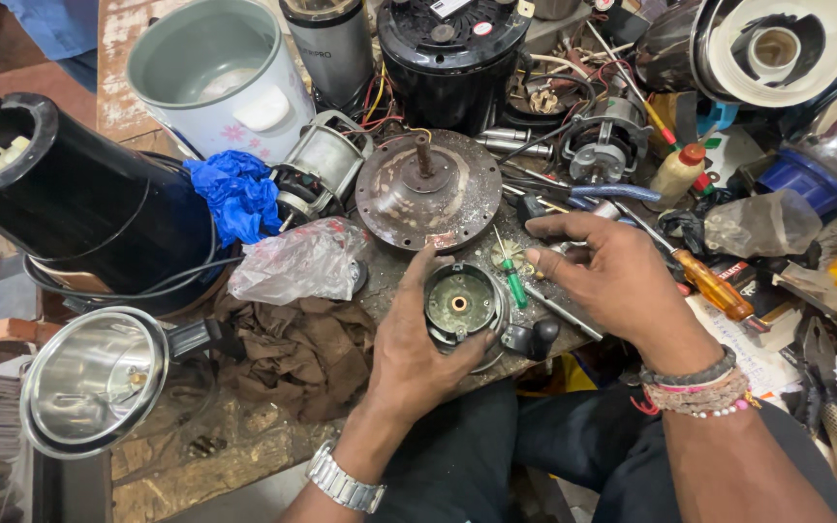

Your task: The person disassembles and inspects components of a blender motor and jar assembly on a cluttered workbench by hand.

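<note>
Head view shows a crowded repair worktop (pixel 244 455) with two bare hands near its middle. The left hand (pixel 418 353) wraps around a small round metal motor housing with a brass centre (pixel 459 303); its grip is closed on this housing, thumb at 12 o'clock of it, fingers under the 5 o'clock side. The housing sits at the near edge of the worktop, above the person's lap. The right hand (pixel 612 276) lies at 3 o'clock of the housing; its fingers point to a green-handled small screwdriver (pixel 513 281), but whether the grip has closed on the tool cannot be told.

At 12 o'clock of the housing lies a rusty round metal plate with a short shaft (pixel 428 194). At 9 o'clock are a crumpled clear plastic bag (pixel 297 261) and a brown cloth (pixel 293 349). An orange-handled screwdriver (pixel 714 286) lies at 3 o'clock of the right hand.

The risk, as a judgement: the housing is at the very edge, so a loose hold may let it fall to the lap or floor. Also, the thin screwdriver tip may slip from a screw and hit the left thumb, because the thumb is so near.
</note>
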